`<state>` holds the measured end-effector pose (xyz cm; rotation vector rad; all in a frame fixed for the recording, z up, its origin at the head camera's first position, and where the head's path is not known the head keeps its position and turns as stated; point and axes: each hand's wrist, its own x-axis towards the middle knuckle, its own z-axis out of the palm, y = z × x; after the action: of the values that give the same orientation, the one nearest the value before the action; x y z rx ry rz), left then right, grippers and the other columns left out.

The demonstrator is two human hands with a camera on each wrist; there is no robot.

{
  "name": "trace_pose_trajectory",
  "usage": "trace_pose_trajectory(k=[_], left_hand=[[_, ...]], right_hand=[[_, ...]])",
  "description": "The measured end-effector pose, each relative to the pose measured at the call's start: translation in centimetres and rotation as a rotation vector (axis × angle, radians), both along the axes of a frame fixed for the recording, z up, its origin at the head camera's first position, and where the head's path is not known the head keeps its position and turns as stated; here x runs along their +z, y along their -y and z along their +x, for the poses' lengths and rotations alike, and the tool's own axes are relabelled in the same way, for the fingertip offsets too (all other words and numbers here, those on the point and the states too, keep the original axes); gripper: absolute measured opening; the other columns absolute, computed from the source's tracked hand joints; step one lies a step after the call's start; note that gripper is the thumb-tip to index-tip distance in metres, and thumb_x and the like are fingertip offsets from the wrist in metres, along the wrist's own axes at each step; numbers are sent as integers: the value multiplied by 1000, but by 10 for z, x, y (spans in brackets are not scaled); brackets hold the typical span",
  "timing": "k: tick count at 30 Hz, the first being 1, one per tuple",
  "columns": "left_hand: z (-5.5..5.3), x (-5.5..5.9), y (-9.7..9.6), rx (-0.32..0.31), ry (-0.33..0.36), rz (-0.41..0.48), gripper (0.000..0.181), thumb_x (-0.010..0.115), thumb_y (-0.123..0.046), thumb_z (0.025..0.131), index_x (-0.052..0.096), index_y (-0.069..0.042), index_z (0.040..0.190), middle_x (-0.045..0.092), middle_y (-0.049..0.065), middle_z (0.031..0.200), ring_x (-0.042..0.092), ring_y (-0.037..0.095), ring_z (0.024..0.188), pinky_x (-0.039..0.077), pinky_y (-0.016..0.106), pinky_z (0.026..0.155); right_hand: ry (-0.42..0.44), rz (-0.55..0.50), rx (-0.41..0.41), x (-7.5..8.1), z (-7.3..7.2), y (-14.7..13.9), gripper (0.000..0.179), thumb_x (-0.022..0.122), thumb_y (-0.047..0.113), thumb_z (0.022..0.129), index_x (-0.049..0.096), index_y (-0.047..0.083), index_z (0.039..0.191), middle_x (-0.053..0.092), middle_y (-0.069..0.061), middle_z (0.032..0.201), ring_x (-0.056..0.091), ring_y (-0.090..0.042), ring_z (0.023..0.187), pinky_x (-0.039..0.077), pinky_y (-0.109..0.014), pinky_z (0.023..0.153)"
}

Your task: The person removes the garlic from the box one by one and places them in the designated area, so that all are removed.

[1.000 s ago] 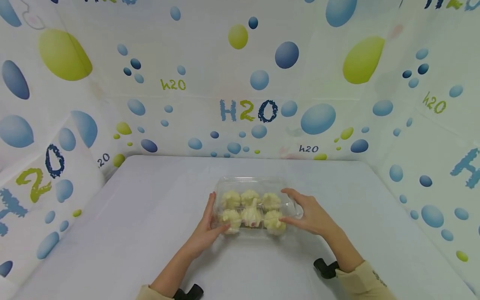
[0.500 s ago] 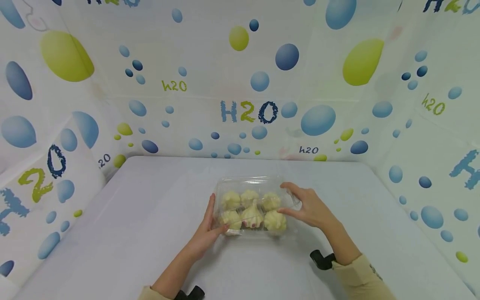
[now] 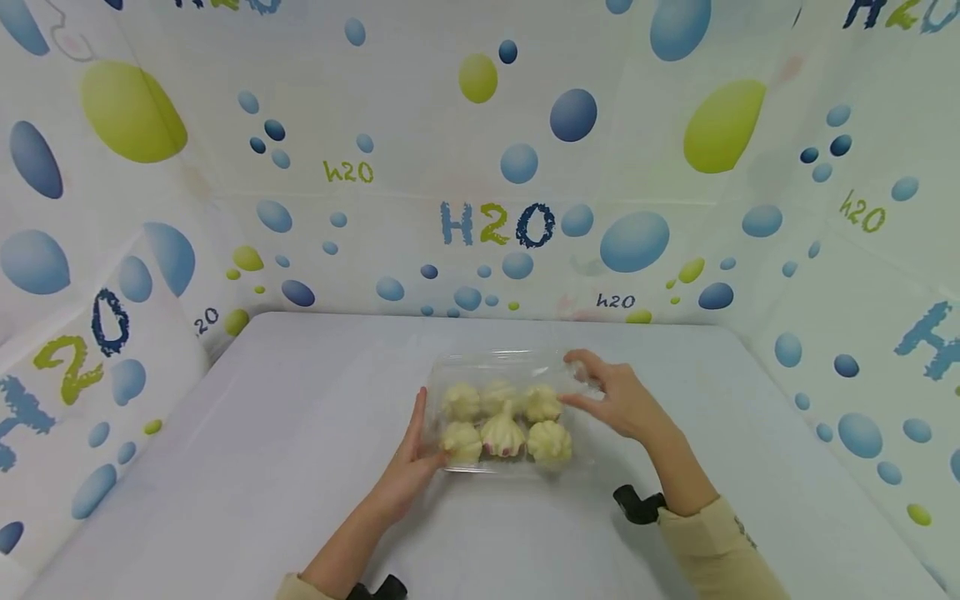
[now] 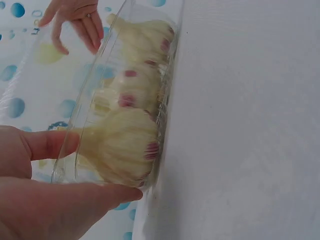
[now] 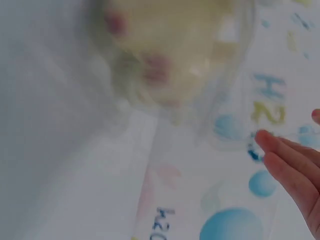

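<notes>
A clear plastic clamshell box point(image 3: 517, 471) on the white table holds several pale garlic bulbs point(image 3: 504, 435), set in two rows. The left hand point(image 3: 405, 475) grips the box's left end. In the left wrist view its thumb and fingers straddle the corner next to the nearest bulb point(image 4: 122, 147). At the right end the right hand point(image 3: 630, 408) holds the transparent lid point(image 3: 487, 362) by its side, thumb and finger spread apart. The lid looks lifted off the front row. Its exact edge is hard to see. A blurred bulb point(image 5: 170, 45) fills the top of the right wrist view.
A white cloth covers the table point(image 3: 285, 417). A backdrop point(image 3: 420, 108) with blue and green drops and H2O lettering stands behind and at both sides. A black wrist-camera mount point(image 3: 639, 505) sits by the right sleeve point(image 3: 720, 542).
The right hand has moved a little up and away from the person, raising the lid's front part, so the bulbs show more clearly. The left hand stays at the box's left end.
</notes>
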<state>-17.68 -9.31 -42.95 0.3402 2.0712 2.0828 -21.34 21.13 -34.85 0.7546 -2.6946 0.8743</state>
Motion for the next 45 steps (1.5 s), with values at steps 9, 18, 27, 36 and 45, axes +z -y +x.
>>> trace_pose_trajectory(k=[9,18,27,36,45], left_hand=[[3,1,0,-16,60,76,99,48,12,82,-12,-37,144,-27,3,148,-4,35,136,31,42,100],[1,4,-3,-15,4,7,92,50,7,85,-6,-33,146,-19,-3,151,-2,37,136,19,54,104],[0,4,-1,-21,-21,-69,90,50,5,85,-3,-32,147,-15,1,152,0,39,136,15,58,103],[-4,5,2,-50,-43,-146,88,53,0,86,-4,-26,148,-12,-1,152,-2,37,136,6,57,106],[-4,6,2,-46,-66,-179,95,65,-10,82,-2,-27,148,-10,4,153,0,39,136,6,57,105]], right_hand=[[104,-21,-35,4,-12,-9,43,57,42,88,48,18,122,36,4,47,33,-9,44,35,-27,44],[141,-53,-86,15,-29,-10,47,51,46,90,47,15,126,64,-20,104,62,-32,96,49,-48,76],[188,-50,-138,21,-46,-9,67,43,53,91,37,4,137,68,-14,91,63,-28,90,46,-50,82],[230,-95,-195,23,-63,-8,66,43,51,92,38,2,136,65,-19,95,62,-25,82,53,-36,68],[191,-160,-134,19,-76,-10,57,38,51,94,51,5,126,64,-17,89,63,-30,83,54,-37,66]])
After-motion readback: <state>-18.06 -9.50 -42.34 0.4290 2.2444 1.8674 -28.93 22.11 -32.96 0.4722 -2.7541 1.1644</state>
